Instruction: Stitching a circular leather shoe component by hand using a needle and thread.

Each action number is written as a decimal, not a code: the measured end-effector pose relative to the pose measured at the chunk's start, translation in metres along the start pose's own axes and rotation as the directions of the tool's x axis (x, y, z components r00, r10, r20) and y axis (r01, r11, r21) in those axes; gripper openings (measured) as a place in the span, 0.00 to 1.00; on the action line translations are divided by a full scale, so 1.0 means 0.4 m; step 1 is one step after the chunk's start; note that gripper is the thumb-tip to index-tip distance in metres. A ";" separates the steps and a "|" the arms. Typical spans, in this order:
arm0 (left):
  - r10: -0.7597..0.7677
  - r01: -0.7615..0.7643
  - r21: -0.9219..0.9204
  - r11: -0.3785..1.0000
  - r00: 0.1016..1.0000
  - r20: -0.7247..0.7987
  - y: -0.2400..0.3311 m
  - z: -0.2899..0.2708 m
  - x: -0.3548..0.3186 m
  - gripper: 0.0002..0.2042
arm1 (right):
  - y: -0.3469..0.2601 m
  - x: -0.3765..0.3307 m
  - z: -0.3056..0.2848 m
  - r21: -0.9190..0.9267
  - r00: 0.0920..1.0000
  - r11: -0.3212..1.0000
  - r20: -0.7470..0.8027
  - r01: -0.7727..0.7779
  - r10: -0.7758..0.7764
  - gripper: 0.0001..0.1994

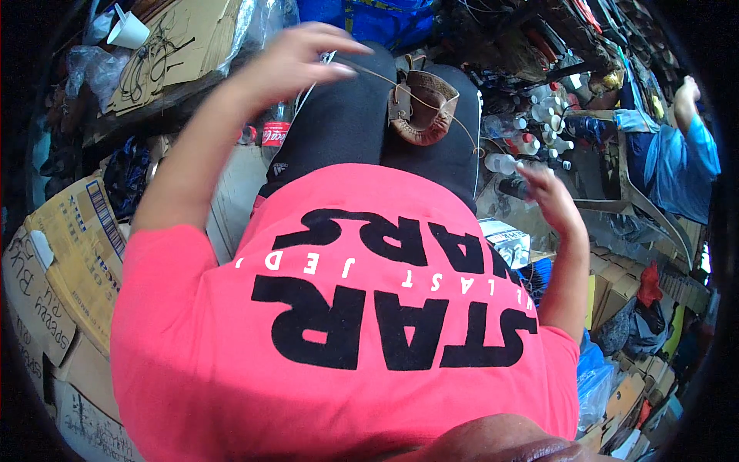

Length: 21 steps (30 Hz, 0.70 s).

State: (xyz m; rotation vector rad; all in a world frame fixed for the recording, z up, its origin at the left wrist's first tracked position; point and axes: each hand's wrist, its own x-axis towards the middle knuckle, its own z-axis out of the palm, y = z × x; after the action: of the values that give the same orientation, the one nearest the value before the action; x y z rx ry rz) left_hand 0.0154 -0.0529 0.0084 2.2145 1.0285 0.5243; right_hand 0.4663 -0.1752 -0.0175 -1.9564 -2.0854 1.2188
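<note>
A brown leather shoe [422, 117], with its opening facing up, is between my thighs. A thin tan thread [379, 75] crosses the shoe; on its right it sags and curls over my right thigh. Left of the shoe, my left hand [319, 55] is raised and smeared by motion, its thumb and fingers pinched on the thread's left end. My right hand [545, 189] is out to the right, fingertips drawn together near small bottles. Whether it holds the thread's other end cannot be made out.
Small bottles [545, 115] crowd the right side. On the left are flattened cardboard [181, 50], a white cup [128, 32] and a red-labelled bottle [275, 132]. Boxes [77, 258] stand by my left elbow. Another person's blue-sleeved arm [685, 165] shows at the far right.
</note>
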 end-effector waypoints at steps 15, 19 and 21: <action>0.072 0.265 -0.530 0.805 0.845 0.530 0.030 0.233 0.233 0.09 | -0.293 0.207 0.044 0.091 0.911 0.930 -0.255 0.356 -0.324 0.07; 0.045 0.344 -0.622 0.704 0.852 0.522 0.022 0.247 0.224 0.09 | -0.285 0.207 0.075 0.127 0.889 0.906 -0.289 0.405 -0.357 0.06; 0.022 0.385 -0.625 0.679 0.840 0.542 0.011 0.256 0.222 0.10 | -0.277 0.198 0.104 0.144 0.864 0.890 -0.349 0.432 -0.363 0.06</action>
State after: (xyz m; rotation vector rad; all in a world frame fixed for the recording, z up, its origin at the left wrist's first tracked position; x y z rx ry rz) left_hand 0.1321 -0.0240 -0.0547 1.3834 0.5942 0.1592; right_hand 0.3362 -0.1175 -0.0230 -1.4133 -1.9606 0.9314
